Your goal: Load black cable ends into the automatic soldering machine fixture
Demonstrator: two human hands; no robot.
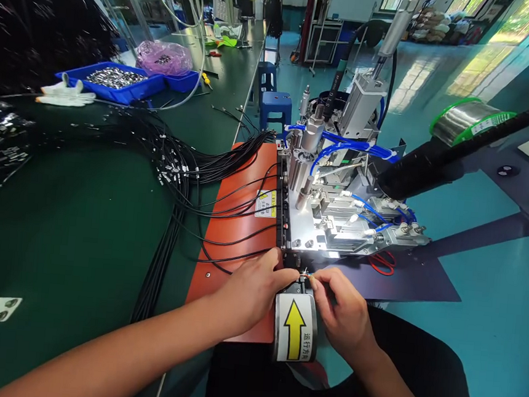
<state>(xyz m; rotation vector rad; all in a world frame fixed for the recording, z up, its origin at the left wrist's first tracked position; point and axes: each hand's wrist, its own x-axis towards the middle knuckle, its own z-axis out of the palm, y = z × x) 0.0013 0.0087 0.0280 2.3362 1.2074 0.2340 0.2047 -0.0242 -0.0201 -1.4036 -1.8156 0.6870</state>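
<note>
My left hand (257, 287) rests on the near edge of the orange plate (239, 221), fingers pinched on the end of a black wire (226, 263) beside the black track. My right hand (342, 310) is pinched too, its fingertips meeting the left ones at a tiny wire end (306, 277) just above a roller with a yellow arrow label (294, 328). Several black wires (227, 201) lie across the orange plate into the track. Behind stands a metal machine (337, 211) with blue air hoses.
A thick bundle of black cables (169, 171) runs over the green bench (68, 224). At the back left sit a blue tray of metal parts (117, 80), white gloves (65, 91) and a pink bag (163, 57). Red scissors (382, 263) lie right of the machine; a solder spool (466, 117) sits far right.
</note>
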